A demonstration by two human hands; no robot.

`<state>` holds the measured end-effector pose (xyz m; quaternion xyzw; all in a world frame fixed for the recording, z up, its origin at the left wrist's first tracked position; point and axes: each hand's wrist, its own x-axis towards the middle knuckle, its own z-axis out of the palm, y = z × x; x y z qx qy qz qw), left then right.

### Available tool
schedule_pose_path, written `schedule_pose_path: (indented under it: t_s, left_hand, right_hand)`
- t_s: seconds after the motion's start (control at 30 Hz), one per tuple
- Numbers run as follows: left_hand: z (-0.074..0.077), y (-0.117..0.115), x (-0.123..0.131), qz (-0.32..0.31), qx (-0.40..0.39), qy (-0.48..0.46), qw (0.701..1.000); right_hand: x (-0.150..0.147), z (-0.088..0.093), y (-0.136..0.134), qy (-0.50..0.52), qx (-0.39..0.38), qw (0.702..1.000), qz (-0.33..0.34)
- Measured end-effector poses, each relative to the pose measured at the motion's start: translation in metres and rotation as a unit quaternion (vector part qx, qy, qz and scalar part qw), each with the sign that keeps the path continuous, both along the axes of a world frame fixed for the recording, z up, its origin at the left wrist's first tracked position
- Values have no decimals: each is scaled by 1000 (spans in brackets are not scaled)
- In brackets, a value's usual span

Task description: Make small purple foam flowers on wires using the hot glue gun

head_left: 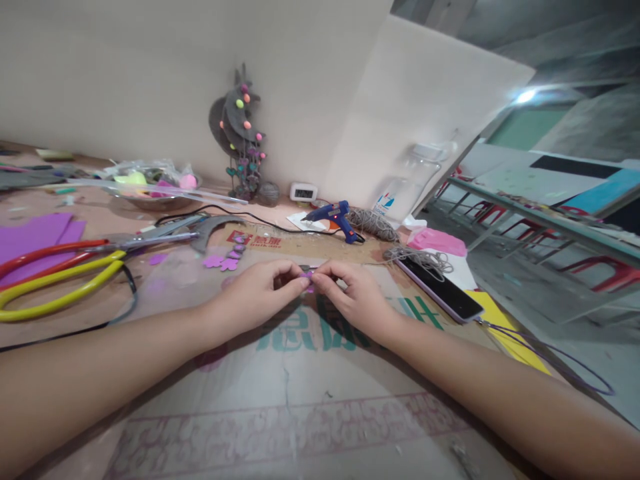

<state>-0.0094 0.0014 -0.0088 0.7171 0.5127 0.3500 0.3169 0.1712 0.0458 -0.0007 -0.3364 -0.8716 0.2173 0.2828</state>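
My left hand (267,287) and my right hand (350,290) meet over the middle of the work surface. Each pinches one side of a small purple felt piece (309,277), most of it covered by fingertips. Just behind the fingers is a small dark sliver, too small to name. Left of my left hand lie purple flower-shaped cutouts (223,262), with small grey pieces (236,250) beside them. A blue glue gun (336,217) rests beyond my hands, its nozzle pointing left.
Red-handled scissors (55,257) and yellow-handled scissors (65,293) lie at left near purple felt sheets (35,243). A phone (440,287) with grey yarn on it lies right. Behind stand a bowl (150,200), a timer (303,193), a clear bottle (407,187) and a hanging moon ornament (240,127).
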Motion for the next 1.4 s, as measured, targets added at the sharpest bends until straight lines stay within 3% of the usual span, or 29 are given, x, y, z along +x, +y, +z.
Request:
schedule_pose_path:
  t_s: [0.73,1.07,1.27,1.4]
  left_hand:
    - [2,-1,1,18,-17,22,999]
    - [-2,3,-1,-6,-26,-67,997]
    - [-4,8,-4,88,0,-152,984]
    - [-3,8,-3,88,-4,-145,986]
  right_hand:
    - [1,4,-3,19,3,1000,15]
    - [0,0,3,26,-39,999,-15]
    - [2,0,3,20,-32,999,-18]
    - [2,-1,2,18,-31,999,-10]
